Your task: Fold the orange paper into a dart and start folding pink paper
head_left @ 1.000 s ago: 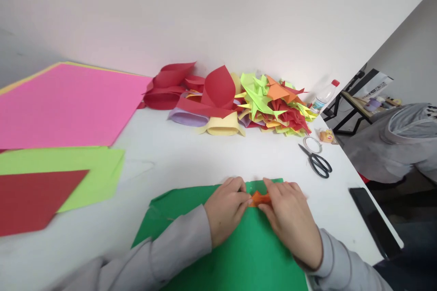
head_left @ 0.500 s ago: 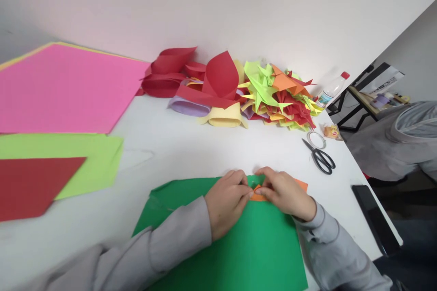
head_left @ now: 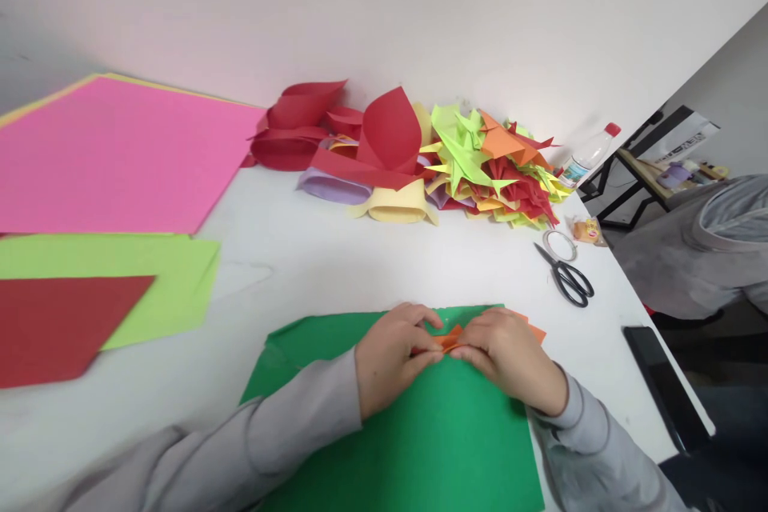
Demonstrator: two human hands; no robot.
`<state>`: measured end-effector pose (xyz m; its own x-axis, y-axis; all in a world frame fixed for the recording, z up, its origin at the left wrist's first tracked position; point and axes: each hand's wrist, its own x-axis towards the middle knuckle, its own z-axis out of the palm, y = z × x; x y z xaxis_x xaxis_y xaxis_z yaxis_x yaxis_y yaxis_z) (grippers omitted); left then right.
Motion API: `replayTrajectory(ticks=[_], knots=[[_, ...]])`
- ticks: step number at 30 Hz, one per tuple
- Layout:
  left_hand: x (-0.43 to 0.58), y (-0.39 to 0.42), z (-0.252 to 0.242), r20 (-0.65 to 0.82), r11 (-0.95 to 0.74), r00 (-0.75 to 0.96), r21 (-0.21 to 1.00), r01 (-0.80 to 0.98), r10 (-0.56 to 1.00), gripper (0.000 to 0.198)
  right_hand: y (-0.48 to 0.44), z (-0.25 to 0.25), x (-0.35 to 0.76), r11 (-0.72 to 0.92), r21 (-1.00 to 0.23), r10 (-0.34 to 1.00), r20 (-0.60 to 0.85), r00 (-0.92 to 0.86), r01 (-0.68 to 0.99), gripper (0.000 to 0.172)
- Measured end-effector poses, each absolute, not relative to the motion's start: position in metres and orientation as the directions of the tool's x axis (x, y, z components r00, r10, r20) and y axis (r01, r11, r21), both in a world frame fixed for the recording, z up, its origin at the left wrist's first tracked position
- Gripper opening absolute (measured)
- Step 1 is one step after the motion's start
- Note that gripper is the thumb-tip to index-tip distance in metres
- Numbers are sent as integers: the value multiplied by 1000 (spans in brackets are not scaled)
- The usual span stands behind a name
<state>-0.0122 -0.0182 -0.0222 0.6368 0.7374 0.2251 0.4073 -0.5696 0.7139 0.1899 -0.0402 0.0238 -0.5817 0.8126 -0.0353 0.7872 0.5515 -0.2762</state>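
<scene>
- Your left hand (head_left: 393, 356): thumb and fingers nearly closed, pinching the left end of a small folded piece of orange paper (head_left: 448, 342); index finger arched above it.
- Your right hand (head_left: 510, 352): fingers curled, thumb tip pressed in, gripping the same piece from the right; orange corners poke out beyond the knuckles.
- The orange piece sits between your fingertips, over the far edge of a large green paper sheet (head_left: 450, 432) on the white table (head_left: 480, 264). Fold details too small to read.
- Right of your hands: black-handled metal scissors (head_left: 567, 276); nearer you, a flat black phone (head_left: 666, 388).
- Beyond, by the wall: a heap of multicoloured pointed folded papers (head_left: 492, 168).
</scene>
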Motion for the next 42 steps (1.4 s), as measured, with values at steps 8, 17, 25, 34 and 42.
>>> replayTrajectory(ticks=[8, 17, 25, 34, 42], knots=[[-11, -16, -24, 176, -477, 577, 769, 425, 797, 17, -44, 23, 173, 501, 4, 865, 2, -501, 865, 26], [-9, -20, -42, 409, -663, 531, 569, 488, 742, 23, -51, 8, 163, 379, 144, 893, 201, -402, 914, 32], [-8, -13, -47, 440, -673, 524, 326, 663, 729, 27, -53, -2, 159, 297, 215, 900, 261, -348, 930, 31], [-8, -18, -43, 504, -614, 468, 170, 770, 726, 22, -55, -2, 155, 284, 226, 914, 231, -335, 932, 28], [-11, -15, -36, 500, -628, 516, 75, 775, 696, 19, -54, -4, 155, 288, 228, 911, 234, -340, 930, 26]])
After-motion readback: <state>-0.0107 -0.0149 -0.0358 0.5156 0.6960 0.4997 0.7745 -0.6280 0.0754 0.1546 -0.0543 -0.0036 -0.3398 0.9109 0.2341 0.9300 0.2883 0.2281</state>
